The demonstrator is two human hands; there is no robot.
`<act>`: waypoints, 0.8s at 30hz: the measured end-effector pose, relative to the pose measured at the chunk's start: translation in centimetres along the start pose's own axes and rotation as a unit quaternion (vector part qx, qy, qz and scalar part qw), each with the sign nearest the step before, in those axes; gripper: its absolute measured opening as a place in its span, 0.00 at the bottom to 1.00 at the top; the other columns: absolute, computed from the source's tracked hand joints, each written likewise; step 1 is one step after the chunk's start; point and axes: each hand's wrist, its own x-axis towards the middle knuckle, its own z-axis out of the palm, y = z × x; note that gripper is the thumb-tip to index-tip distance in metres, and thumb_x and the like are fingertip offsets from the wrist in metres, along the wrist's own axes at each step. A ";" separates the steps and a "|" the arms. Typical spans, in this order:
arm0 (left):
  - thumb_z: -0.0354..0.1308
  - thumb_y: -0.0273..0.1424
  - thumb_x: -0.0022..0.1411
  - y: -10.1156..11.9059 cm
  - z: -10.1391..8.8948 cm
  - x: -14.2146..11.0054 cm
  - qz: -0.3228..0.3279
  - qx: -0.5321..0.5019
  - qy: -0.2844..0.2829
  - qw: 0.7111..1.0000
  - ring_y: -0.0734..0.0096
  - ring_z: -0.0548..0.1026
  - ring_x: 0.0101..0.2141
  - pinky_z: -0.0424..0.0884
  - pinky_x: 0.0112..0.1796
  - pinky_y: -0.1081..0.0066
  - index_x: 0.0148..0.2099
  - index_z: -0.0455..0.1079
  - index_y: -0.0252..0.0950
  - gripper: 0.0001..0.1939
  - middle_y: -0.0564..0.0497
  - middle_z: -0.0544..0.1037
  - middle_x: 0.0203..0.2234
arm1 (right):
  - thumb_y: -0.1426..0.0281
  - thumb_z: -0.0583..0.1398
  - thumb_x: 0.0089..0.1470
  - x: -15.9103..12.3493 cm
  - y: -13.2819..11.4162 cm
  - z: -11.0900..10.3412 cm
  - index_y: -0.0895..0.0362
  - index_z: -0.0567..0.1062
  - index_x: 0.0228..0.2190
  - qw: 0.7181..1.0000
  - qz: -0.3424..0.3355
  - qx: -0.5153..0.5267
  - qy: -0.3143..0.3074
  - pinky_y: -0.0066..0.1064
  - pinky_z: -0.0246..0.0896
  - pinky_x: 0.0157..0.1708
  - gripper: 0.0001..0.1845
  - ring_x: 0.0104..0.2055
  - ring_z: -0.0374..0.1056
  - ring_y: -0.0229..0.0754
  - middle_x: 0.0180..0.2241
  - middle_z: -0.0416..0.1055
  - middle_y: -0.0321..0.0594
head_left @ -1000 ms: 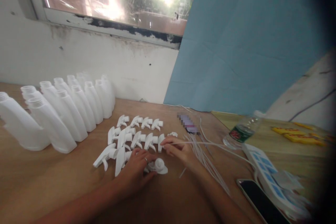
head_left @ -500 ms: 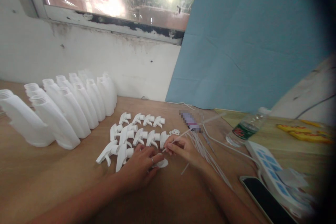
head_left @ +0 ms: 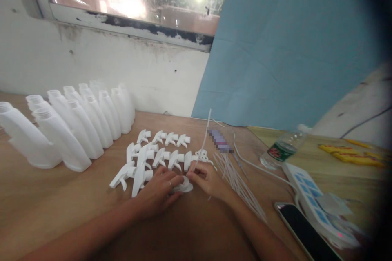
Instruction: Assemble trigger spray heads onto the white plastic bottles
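Note:
My right hand (head_left: 203,177) pinches a thin white plastic tube (head_left: 206,132), which stands up steeply from the fingers. Close beside it, my left hand (head_left: 163,187) has its fingers curled around a rounded white plastic piece (head_left: 185,186). That piece is partly covered, and its exact kind does not show. The tube's lower end is hidden among the fingers. White trigger spray heads (head_left: 161,158) lie in rows just beyond and left of my hands. Several loose tubes (head_left: 241,191) lie to the right of my right hand, and small white rings (head_left: 201,154) sit behind it.
White spray bottles (head_left: 65,140) without caps stand in rows at the left. To the right are a water bottle (head_left: 280,151), a power strip (head_left: 315,202), a phone (head_left: 303,228) and yellow packets (head_left: 346,155). A cable (head_left: 260,168) crosses the table (head_left: 101,208).
The tube in my right hand has swung from slanting right to nearly upright. My right hand has come closer to my left hand, which stays at the white piece.

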 end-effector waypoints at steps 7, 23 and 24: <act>0.52 0.31 0.65 -0.2 -0.1 0.1 0.021 0.003 -0.005 1.000 0.62 0.66 0.41 0.60 0.46 0.61 0.46 0.66 0.39 0.08 0.49 0.73 0.39 | 0.63 0.57 0.58 -0.2 -0.4 0.0 0.57 0.70 0.24 0.998 -0.027 -0.048 0.012 0.30 0.54 0.29 0.14 0.27 0.62 0.40 0.23 0.67 0.37; 0.55 0.31 0.63 -0.4 0.0 0.0 -0.028 -0.048 0.002 0.998 0.61 0.65 0.43 0.61 0.45 0.63 0.49 0.64 0.40 0.12 0.50 0.73 0.40 | 0.61 0.59 0.56 -0.4 -0.3 0.2 0.57 0.71 0.22 0.998 -0.007 -0.021 -0.054 0.28 0.53 0.25 0.16 0.24 0.60 0.38 0.20 0.64 0.34; 0.55 0.30 0.62 -0.4 0.0 0.0 -0.031 -0.049 0.002 0.998 0.61 0.65 0.43 0.61 0.45 0.63 0.49 0.63 0.40 0.12 0.50 0.73 0.40 | 0.60 0.59 0.57 -0.4 -0.2 0.2 0.57 0.71 0.22 0.999 -0.006 -0.012 -0.038 0.29 0.53 0.26 0.16 0.25 0.60 0.38 0.21 0.65 0.35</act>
